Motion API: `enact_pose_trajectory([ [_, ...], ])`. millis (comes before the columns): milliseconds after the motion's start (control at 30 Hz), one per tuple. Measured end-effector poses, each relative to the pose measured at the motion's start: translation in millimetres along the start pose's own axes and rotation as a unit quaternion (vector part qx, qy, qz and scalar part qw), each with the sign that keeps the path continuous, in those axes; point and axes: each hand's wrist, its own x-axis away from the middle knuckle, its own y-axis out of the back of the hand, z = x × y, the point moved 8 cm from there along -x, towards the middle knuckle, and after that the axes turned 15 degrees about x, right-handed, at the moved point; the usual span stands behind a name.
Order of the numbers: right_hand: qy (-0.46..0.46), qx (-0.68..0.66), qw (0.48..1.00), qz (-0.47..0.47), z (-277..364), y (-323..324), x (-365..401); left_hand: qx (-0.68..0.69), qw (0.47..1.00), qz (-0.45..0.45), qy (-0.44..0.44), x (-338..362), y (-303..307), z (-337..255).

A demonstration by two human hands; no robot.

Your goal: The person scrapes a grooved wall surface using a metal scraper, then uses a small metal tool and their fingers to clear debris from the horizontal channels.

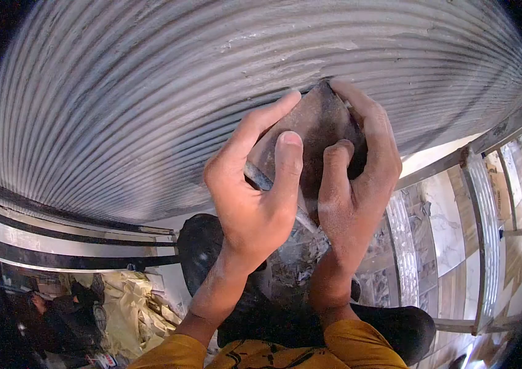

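Observation:
In the head view, a brown, worn sheet of sandpaper (317, 117), bent and dark along its right side, is held between both hands. My left hand (252, 197) closes on its left side, with the thumb pressed on its face. On the opposite side my right hand (356, 178) grips it, fingers curled round the dark edge and thumb bent on the front. Behind the sheet rises a curved grey ribbed panel (150, 104), right at the fingertips. Pale dust coats the fingers and wrists.
A metal frame with ladder-like bars (485, 240) stands at the right, over a tiled floor (445, 215). Crumpled yellowish sheeting (132, 301) lies at lower left, under black-and-white bands (70, 246). Debris (301, 258) shows below my hands, between my dark-clothed knees.

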Motion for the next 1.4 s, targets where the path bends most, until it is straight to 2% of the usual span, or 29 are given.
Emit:
enact_pose_trajectory([
  [67,-0.002,-0.003,1.000,-0.001,1.2,-2.6,-1.4,-0.002,1.000,0.003,-0.021,-0.1,-0.1,-2.1],
  [333,0.031,0.027,0.999,-0.013,3.7,-3.0,-6.1,-0.025,0.999,0.007,0.021,-2.6,-2.5,-7.2],
  [433,0.054,0.004,0.997,-0.047,-3.7,-7.1,-7.3,-0.040,0.999,0.011,-0.023,-2.8,-2.5,-8.1],
  [500,0.072,-0.028,0.994,-0.077,-6.7,-8.5,-5.9,-0.053,0.998,0.001,-0.014,-1.3,0.4,-9.9],
  [600,0.036,0.004,0.997,-0.065,-6.0,-5.4,1.8,-0.092,0.995,0.003,-0.034,-1.4,-0.6,-10.8],
  [633,0.036,-0.009,0.997,-0.072,-3.6,-2.8,2.5,-0.010,1.000,-0.011,0.021,2.5,-0.8,-5.5],
  [667,0.026,-0.015,0.996,-0.085,-2.9,1.4,6.1,-0.050,0.999,-0.011,-0.006,4.9,2.7,-7.1],
  [700,0.021,-0.031,0.995,-0.092,-0.2,6.1,8.1,0.002,0.999,-0.028,0.034,7.4,0.4,-10.2],
  [733,0.038,-0.009,0.994,-0.106,10.5,12.7,8.9,-0.019,0.999,-0.023,-0.021,6.7,0.6,-18.4],
  [767,-0.004,-0.055,0.993,-0.100,11.6,15.3,11.2,0.006,0.999,-0.019,-0.030,9.1,-3.0,-24.6],
  [800,-0.051,-0.107,0.989,-0.089,12.7,17.5,9.8,0.057,0.998,-0.019,0.005,13.4,-3.5,-22.3],
  [833,-0.047,-0.097,0.989,-0.097,19.8,25.3,6.4,0.103,0.994,-0.018,0.043,15.5,-5.0,-20.6],
  [900,0.006,0.064,0.997,-0.031,42.4,32.0,-2.5,0.121,0.991,-0.036,0.042,14.1,0.2,-28.1],
  [933,0.083,0.147,0.982,-0.085,56.5,47.6,-5.2,0.133,0.988,-0.059,0.056,12.7,11.1,-26.0],
  [967,0.075,0.107,0.982,-0.137,56.2,78.3,-7.9,0.140,0.984,-0.083,0.072,13.7,22.8,-20.8],
  [1000,0.065,0.067,0.978,-0.188,57.4,104.1,-6.9,0.121,0.989,-0.075,0.040,9.0,31.0,-30.6],
  [1067,0.059,0.087,0.976,-0.191,64.7,113.9,0.6,0.148,0.984,-0.073,0.059,6.6,47.4,-32.1],
  [1167,0.056,0.104,0.973,-0.198,116.0,131.8,-10.5,0.149,0.986,-0.056,0.058,8.1,48.7,-34.5],
  [1233,0.059,0.105,0.973,-0.198,97.4,138.7,10.2,0.124,0.991,-0.038,0.019,11.9,43.6,-37.3],
  [1267,0.062,0.107,0.972,-0.198,89.0,145.4,20.4,0.140,0.989,-0.010,0.044,12.0,39.5,-38.6],
  [1367,0.073,0.108,0.973,-0.191,95.4,154.9,24.8,0.157,0.987,0.010,0.045,15.2,34.8,-35.3],
  [1400,0.077,0.105,0.973,-0.188,96.9,156.7,25.1,0.124,0.992,0.024,0.029,15.9,35.0,-34.6],
])
